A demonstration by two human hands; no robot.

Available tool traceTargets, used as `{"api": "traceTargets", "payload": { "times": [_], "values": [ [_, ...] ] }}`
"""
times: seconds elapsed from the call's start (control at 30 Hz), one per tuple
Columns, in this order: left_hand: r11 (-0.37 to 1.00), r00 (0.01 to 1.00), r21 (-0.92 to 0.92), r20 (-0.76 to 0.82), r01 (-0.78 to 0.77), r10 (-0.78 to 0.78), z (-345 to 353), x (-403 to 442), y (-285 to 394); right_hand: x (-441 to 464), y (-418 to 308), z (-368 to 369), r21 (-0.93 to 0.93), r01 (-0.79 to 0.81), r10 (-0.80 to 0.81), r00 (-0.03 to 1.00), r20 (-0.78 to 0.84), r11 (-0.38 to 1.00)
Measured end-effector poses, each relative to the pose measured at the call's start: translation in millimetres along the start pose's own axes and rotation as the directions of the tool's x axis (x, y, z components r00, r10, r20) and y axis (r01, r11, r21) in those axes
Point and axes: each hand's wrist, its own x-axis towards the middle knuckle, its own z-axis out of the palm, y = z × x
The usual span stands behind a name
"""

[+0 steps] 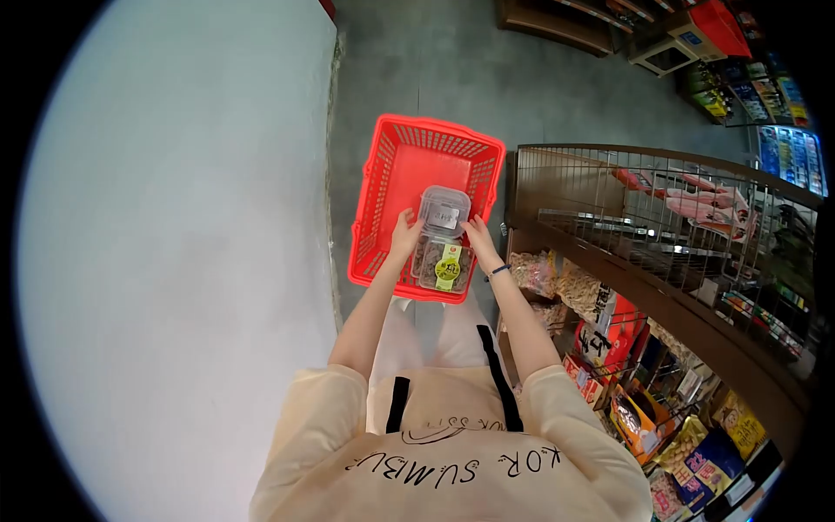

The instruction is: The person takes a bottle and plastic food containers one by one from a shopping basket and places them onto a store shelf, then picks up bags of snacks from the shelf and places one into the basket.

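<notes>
A red plastic shopping basket [426, 165] with slotted walls is in front of my legs. Both hands reach into it. My left hand [406, 233] grips the left side of a clear plastic food box [444, 204] with a small white label on its lid. My right hand [477, 237] is closed at the box's right lower corner. Just below it, nearer my body, a second clear box [429, 261] of dark brown pieces lies in the basket, with a green and yellow label. My fingertips are partly hidden against the first box.
A white wall [174, 261] runs along my left. Close on my right stands a brown shelf unit [565, 187] with wire racks and bagged snacks [696, 461]. Grey floor [417, 61] stretches ahead, with a microwave [674, 54] and more shelving at the far right.
</notes>
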Motion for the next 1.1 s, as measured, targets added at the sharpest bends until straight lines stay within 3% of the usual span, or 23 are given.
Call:
{"api": "traceTargets", "payload": {
  "times": [0.07, 0.13, 0.2, 0.27, 0.43, 0.5, 0.63, 0.77, 0.83, 1.07, 1.1],
  "values": [
    [1.000, 1.000, -0.007, 0.016, 0.027, -0.027, 8.5, 8.9, -3.7, 5.1, 2.0, -2.0, 0.017, -0.053, 0.053, 0.999, -0.011, 0.998],
    [0.999, 0.999, 0.006, 0.012, -0.050, 0.050, 18.6, 16.0, -8.1, 3.7, -7.3, -6.0, 0.046, -0.122, 0.111, 0.976, 0.188, 0.991],
    [1.000, 0.999, 0.017, 0.045, -0.021, 0.020, 21.3, 17.2, 1.1, 16.7, -1.8, -9.8, -0.030, -0.126, 0.129, 0.971, 0.199, 0.992],
    [1.000, 0.997, 0.024, 0.072, 0.000, -0.002, 24.3, 24.0, 0.1, 33.6, 13.8, -12.6, 0.058, -0.150, 0.127, 0.951, 0.282, 0.987],
    [0.994, 0.998, -0.107, 0.058, 0.015, -0.009, 31.9, 29.9, -14.9, 34.4, 17.0, -13.1, 0.077, -0.127, 0.101, 0.954, 0.282, 0.989],
    [0.994, 0.998, -0.113, 0.068, 0.007, 0.000, 31.7, 30.6, -13.1, 30.8, 14.3, -13.0, 0.194, -0.099, 0.031, 0.945, 0.324, 0.976],
    [0.991, 0.996, -0.122, 0.058, -0.056, 0.063, 28.9, 25.4, 4.6, 15.2, -7.9, -11.8, 0.174, -0.149, 0.088, 0.945, 0.314, 0.974],
    [0.968, 0.983, -0.185, 0.046, -0.167, 0.178, 25.6, 19.2, 22.3, -1.5, -18.5, -7.5, 0.206, -0.043, -0.013, 0.965, 0.263, 0.978],
    [0.953, 0.962, -0.132, -0.029, -0.272, 0.270, 24.1, 17.9, 26.4, -5.0, -16.1, -7.5, 0.202, 0.040, -0.092, 0.962, 0.258, 0.979],
    [0.927, 0.951, -0.218, -0.109, -0.306, 0.289, -2.6, -53.8, 70.9, -64.3, -22.1, 4.4, 0.205, 0.190, -0.240, 0.937, 0.255, 0.960],
    [0.938, 0.943, -0.129, -0.136, -0.322, 0.305, -8.6, -68.9, 75.7, -75.1, -18.6, 5.5, 0.192, 0.223, -0.270, 0.925, 0.267, 0.956]
  ]
}}
